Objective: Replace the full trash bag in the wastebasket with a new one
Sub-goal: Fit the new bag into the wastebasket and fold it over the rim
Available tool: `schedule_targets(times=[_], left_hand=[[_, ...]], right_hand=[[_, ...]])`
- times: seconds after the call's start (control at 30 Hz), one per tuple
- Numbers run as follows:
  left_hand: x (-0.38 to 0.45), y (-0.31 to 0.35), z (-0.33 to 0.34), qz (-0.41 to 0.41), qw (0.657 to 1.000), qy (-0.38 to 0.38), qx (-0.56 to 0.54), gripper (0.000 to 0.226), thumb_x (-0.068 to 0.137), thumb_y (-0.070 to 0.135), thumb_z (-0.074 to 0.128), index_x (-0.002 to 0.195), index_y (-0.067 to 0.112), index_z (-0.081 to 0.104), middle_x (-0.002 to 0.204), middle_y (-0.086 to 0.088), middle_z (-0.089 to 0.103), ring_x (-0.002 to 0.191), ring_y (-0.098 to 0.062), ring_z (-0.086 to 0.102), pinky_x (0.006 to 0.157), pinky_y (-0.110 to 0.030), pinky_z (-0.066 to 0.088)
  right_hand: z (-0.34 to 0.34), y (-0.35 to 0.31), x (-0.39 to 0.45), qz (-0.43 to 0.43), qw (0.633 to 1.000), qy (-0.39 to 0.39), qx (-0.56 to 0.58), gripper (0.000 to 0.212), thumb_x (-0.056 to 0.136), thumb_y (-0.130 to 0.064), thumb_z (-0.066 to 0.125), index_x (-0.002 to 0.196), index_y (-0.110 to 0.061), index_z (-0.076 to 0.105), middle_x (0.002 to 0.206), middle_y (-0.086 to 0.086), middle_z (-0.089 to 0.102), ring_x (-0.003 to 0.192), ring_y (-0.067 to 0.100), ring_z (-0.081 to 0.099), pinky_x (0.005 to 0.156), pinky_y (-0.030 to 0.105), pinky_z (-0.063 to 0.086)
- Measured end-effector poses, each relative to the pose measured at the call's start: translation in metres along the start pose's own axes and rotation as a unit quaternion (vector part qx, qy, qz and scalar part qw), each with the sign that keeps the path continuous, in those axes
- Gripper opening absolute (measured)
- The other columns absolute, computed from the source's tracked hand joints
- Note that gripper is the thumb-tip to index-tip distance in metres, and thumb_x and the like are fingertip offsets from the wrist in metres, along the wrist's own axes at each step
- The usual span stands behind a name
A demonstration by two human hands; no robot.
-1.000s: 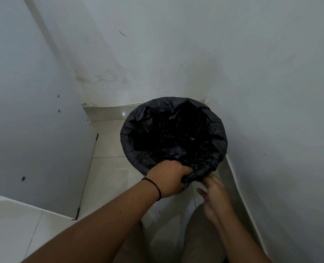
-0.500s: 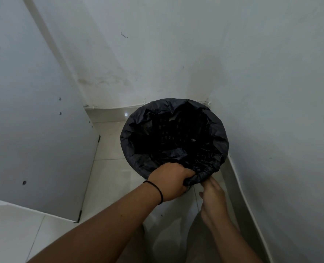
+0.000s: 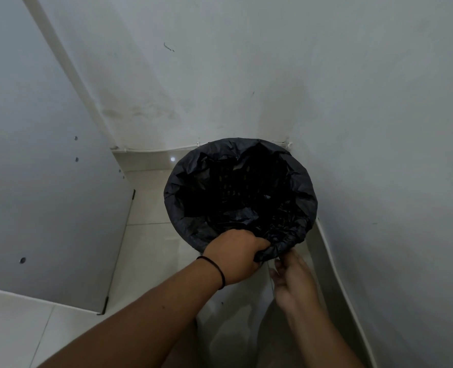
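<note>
Left hand (image 3: 234, 257): still clenched on bag (image 3: 286, 240) edge at wastebasket rim. Right hand (image 3: 291, 280): risen just beside, fingers loose, grasping nothing. Bag nearly fitted.

The pale tiled floor (image 3: 145, 251) meets two white walls. The back wall (image 3: 220, 75) has faint stains low down. Left of this wall stands a grey panel (image 3: 34, 181) with small holes. The light is dim.
</note>
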State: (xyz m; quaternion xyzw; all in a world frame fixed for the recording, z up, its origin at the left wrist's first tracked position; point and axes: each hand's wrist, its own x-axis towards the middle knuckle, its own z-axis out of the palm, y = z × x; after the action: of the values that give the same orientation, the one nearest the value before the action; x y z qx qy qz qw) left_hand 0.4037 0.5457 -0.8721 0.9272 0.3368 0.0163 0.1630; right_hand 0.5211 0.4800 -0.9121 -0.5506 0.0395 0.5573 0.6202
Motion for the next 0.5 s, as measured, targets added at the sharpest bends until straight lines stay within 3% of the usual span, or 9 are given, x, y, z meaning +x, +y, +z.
schedule_targets(times=[0.03, 0.1, 0.17, 0.33, 0.5], left_hand=[[-0.001, 0.000, 0.000, -0.002, 1.000, -0.002, 0.000, 0.028, 0.087, 0.022, 0.051, 0.113, 0.018, 0.060, 0.098, -0.008, 0.062, 0.090, -0.023, 0.058, 0.073, -0.034, 0.047], [-0.001, 0.001, 0.001, -0.007, 1.000, 0.000, -0.002, 0.025, 0.087, 0.020, 0.052, 0.110, 0.017, 0.061, 0.096, -0.009, 0.062, 0.088, -0.024, 0.058, 0.071, -0.033, 0.047], [0.002, 0.002, 0.000, -0.016, 1.000, 0.006, 0.001, 0.024, 0.086, 0.018, 0.052, 0.109, 0.016, 0.060, 0.097, -0.010, 0.062, 0.088, -0.026, 0.058, 0.068, -0.032, 0.045], [0.002, 0.006, 0.001, -0.022, 1.000, -0.009, -0.005, 0.022, 0.084, 0.015, 0.053, 0.105, 0.015, 0.060, 0.098, -0.010, 0.061, 0.089, -0.026, 0.058, 0.067, -0.030, 0.043], [-0.008, 0.014, 0.006, -0.023, 0.999, -0.004, -0.028, 0.022, 0.085, 0.015, 0.052, 0.106, 0.016, 0.060, 0.098, -0.009, 0.062, 0.089, -0.025, 0.059, 0.067, -0.030, 0.043]], right_hand=[[0.000, -0.001, -0.003, 0.012, 1.000, -0.009, -0.007, 0.022, 0.097, -0.013, 0.044, 0.089, -0.018, 0.064, 0.099, 0.005, 0.056, 0.083, 0.017, 0.050, 0.089, 0.034, 0.042], [0.003, -0.007, -0.012, 0.028, 0.999, -0.037, 0.012, 0.022, 0.094, -0.021, 0.044, 0.080, -0.021, 0.061, 0.087, -0.001, 0.057, 0.078, 0.015, 0.048, 0.078, 0.032, 0.037], [0.004, -0.014, -0.014, 0.020, 0.998, -0.063, -0.013, 0.023, 0.093, -0.035, 0.043, 0.089, -0.023, 0.064, 0.091, -0.005, 0.059, 0.082, 0.013, 0.049, 0.069, 0.029, 0.035], [0.004, -0.022, -0.016, 0.022, 0.991, -0.105, -0.075, 0.048, 0.091, -0.054, 0.041, 0.122, -0.022, 0.060, 0.118, -0.004, 0.061, 0.098, 0.013, 0.053, 0.073, 0.030, 0.036], [-0.002, -0.018, -0.017, -0.049, 0.975, -0.055, -0.211, 0.052, 0.087, -0.065, 0.036, 0.126, -0.034, 0.049, 0.117, -0.004, 0.056, 0.105, 0.013, 0.054, 0.077, 0.027, 0.042]])
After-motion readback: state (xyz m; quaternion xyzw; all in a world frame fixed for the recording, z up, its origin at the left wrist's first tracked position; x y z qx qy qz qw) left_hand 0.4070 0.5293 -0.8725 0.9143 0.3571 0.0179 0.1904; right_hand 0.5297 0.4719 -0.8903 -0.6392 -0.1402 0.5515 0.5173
